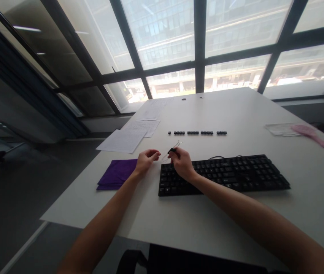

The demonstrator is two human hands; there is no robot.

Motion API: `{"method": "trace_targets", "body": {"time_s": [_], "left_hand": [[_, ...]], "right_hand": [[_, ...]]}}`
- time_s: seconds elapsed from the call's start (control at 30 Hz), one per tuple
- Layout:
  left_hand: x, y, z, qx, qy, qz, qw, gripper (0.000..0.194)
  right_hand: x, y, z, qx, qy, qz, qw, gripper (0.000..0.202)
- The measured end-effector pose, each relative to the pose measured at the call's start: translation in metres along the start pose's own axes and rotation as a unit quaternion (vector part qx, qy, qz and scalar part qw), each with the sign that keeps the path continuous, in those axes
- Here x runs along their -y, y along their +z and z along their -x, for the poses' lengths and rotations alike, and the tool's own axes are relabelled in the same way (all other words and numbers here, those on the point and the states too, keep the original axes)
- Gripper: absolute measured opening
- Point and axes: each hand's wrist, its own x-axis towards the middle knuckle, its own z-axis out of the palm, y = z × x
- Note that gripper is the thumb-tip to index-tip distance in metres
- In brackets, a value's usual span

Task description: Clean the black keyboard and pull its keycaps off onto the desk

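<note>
Gripping a black-handled wire tool in the right hand, over the left end of the long black plastic keyboard; held the left hand nearly closed, perhaps around something too small to tell. Had apparently lined up small black keycaps beyond; left many keys seated.

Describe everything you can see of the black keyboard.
The black keyboard looks like plastic, with rows of dark keys bearing pale markings. It lies on the white table, long side across, right of the purple cloth. A dark cable loops at its far edge. The right forearm crosses over it, hiding some keys; contact is unclear.
</note>
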Motion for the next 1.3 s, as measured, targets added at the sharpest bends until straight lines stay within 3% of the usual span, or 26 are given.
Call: {"method": "trace_targets", "body": {"time_s": [0.13,0.27,0.53,0.7,0.9,1.3], "left_hand": [[0.005,-0.003,-0.018,-0.026,0.030,-0.179,0.983,0.028],[0.003,0.009,-0.043,-0.018,0.091,-0.273,0.958,0.018],[0.009,0.043,-0.105,-0.035,0.105,-0.273,0.956,0.024],[0.016,0.049,-0.130,-0.041,0.113,-0.271,0.955,0.014],[0.020,0.046,-0.141,-0.050,0.114,-0.261,0.957,0.015],[0.023,0.050,-0.140,-0.065,0.119,-0.260,0.956,0.026]], "right_hand": [[0.000,0.000,0.000,0.002,0.004,-0.004,1.000,0.018],[0.001,-0.001,0.001,0.006,0.003,-0.005,1.000,0.019],[0.002,-0.001,0.001,0.010,0.002,0.007,1.000,0.019],[0.004,-0.001,0.001,0.016,0.015,0.003,1.000,0.019],[0.003,0.000,0.001,0.023,0.027,-0.005,0.999,0.018],[0.004,-0.001,0.002,0.024,0.022,0.004,0.999,0.020]]}}
